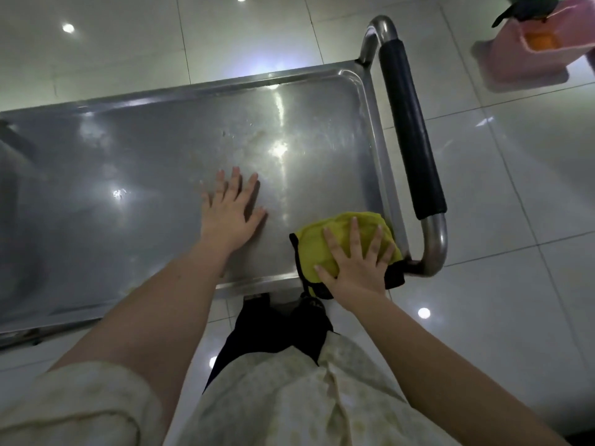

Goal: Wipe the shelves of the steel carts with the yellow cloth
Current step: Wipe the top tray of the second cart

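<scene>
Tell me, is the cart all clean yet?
Not yet. Done: hard to say; no part of the top shelf looks clearly finished. In hand: the right hand presses the yellow cloth flat on the near right corner, while the left hand rests flat on the steel. Left: brownish smears show near the middle, and any lower shelves are hidden.

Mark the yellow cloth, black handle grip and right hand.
yellow cloth (312,249): head view, bare fold above thumb.
black handle grip (409,130): head view, mid-length.
right hand (357,272): head view, back of hand.

The cloth (335,243) lies on the shelf's (145,162) near right corner, beside the handle (409,123).
</scene>
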`<state>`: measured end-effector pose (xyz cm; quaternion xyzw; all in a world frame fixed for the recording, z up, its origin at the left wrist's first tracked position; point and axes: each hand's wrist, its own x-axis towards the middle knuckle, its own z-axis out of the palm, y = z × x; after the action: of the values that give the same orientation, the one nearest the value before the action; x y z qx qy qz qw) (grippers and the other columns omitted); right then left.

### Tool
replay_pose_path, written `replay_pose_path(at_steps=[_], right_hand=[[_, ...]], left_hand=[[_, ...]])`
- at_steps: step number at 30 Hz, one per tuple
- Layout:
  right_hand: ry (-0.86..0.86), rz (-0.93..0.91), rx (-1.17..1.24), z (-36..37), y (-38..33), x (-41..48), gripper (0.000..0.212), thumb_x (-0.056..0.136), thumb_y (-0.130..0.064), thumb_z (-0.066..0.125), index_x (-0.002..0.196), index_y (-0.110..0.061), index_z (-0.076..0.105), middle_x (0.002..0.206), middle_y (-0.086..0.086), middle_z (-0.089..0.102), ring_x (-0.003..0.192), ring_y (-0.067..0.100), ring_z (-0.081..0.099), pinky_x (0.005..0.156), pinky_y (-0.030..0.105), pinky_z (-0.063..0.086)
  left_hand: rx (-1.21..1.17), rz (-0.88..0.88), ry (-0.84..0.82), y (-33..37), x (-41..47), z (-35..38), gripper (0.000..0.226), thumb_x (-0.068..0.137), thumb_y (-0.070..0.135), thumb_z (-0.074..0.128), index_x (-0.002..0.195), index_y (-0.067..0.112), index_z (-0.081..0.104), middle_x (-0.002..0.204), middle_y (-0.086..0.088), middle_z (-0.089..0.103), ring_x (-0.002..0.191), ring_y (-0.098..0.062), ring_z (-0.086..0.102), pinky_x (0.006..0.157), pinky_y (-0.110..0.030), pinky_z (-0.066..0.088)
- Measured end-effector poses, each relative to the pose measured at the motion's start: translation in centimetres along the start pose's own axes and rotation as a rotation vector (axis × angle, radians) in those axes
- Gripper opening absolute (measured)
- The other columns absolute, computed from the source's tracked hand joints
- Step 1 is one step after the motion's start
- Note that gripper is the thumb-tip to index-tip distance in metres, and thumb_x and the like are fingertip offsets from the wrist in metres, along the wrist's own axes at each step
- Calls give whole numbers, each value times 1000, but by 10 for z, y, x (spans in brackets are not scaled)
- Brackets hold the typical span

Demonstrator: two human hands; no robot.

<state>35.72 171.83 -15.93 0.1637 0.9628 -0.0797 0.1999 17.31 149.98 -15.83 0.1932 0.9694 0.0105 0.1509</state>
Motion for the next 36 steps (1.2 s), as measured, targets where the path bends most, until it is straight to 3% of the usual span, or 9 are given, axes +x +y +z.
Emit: replay_pose_path(at_steps=[6,11,17,24,29,34,36], right_hand=[[33,20,-6,-2,-6,18,75,80,-85,14,144,-58,-15,159,-2,-27,139,48,-29,104,67,-21],[88,45,24,-29,-32,91,75,79,-85,11,144,-57,-15,159,0,-27,138,47,-31,101,67,-26],[89,136,49,-58,-55,164,76,75,-87,8,142,-59,-17,159,-1,-26,138,46,-32,102,71,-20],[83,73,35,-18,-44,69,75,79,-86,8,144,-57,-15,160,-4,-25,137,41,-37,105,67,-20],[55,48,-42,4,-47,26,74,81,-84,6,147,-55,-9,161,-3,-22,141,45,-28,107,70,-14],[47,78,-59,-1,-52,28,74,81,-84,4,147,-53,-10,161,-1,-21,141,46,-26,107,72,-11],[40,75,-51,-3,-52,28,75,81,-84,5,148,-53,-9,162,-1,-20,141,46,-25,107,73,-9]], left_hand=[[19,85,63,-13,2,19,70,92,68,13,152,39,-6,163,0,-7,149,-26,-5,116,-51,-15],[-7,97,68,-16,5,20,69,92,66,12,153,39,-6,163,0,-9,149,-25,-8,115,-50,-16],[-14,80,59,-17,20,15,67,93,68,9,152,41,-9,163,2,-9,149,-23,-11,116,-51,-13],[-49,74,62,-18,20,14,66,94,66,13,151,43,-9,162,4,-12,148,-21,-14,117,-50,-14],[-52,95,17,-19,17,9,65,95,63,12,151,41,-12,161,4,-18,147,-23,-18,115,-50,-18],[-213,92,87,-30,26,-7,53,102,39,27,153,38,15,163,5,0,149,-23,-7,119,-50,-6],[-189,32,118,-50,43,-14,54,101,35,30,153,34,16,163,4,2,149,-25,-6,119,-50,-7]])
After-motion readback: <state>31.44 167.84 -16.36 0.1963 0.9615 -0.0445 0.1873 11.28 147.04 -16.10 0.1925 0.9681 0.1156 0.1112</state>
